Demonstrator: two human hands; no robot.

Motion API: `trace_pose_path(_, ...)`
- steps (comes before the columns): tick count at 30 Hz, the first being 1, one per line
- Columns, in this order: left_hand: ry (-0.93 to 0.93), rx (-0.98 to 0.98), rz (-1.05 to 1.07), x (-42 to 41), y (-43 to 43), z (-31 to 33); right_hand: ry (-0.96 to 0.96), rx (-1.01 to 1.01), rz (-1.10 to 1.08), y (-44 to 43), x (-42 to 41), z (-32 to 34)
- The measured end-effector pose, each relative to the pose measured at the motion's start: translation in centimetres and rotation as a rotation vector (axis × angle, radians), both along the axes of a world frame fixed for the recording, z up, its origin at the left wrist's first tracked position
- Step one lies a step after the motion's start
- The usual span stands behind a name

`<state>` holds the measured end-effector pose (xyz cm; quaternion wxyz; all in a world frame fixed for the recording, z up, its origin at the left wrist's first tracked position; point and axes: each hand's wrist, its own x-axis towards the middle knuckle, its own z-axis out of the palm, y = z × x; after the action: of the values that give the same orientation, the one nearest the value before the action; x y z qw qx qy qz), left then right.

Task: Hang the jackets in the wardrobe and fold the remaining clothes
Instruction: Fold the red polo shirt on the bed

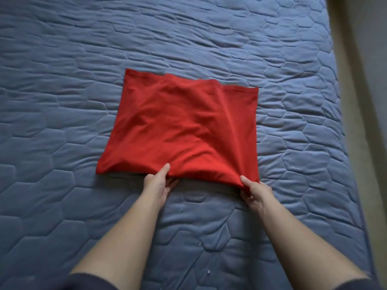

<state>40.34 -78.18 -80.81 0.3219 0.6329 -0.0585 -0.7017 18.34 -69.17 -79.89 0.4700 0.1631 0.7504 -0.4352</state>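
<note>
Folding step: red garment (180, 126) lies mid-bed on the blue quilt (62, 101), left hand (158, 181) and right hand (254, 192) each pinching its near edge; next likely lifts that edge toward the far side.

Count coming in. One red garment (180, 126), dead centre. Hands: two, left hand (157, 183) at cloth's 6 o'clock, right hand (255, 193) at its 5, each pinching near edge. Bare forearms: two. Dark sleeves: two, left sleeve (90, 282) at 7 o'clock, right sleeve (360, 284) at 5. One blue quilted bedcover (62, 101). One beige strip (360, 101) at 3 o'clock.
</note>
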Motion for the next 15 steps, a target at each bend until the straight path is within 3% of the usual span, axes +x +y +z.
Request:
trace_pose_path(6, -0.172, 0.043, -0.047, 3.1, 5.7, 0.2, 0.015, 0.128, 0.027, 6.9, 1.4, 0.6)
trace_pose_path(9, -0.198, 0.106, -0.077, 4.5, 10.5, 1.1, 0.005, 0.212, 0.009, 12.2, 3.0, 1.4)
trace_pose_path(15, -0.183, 0.204, 0.059, 6.5, 18.4, 2.5, -0.112, 0.355, 0.102, 22.1, 6.8, 2.2)
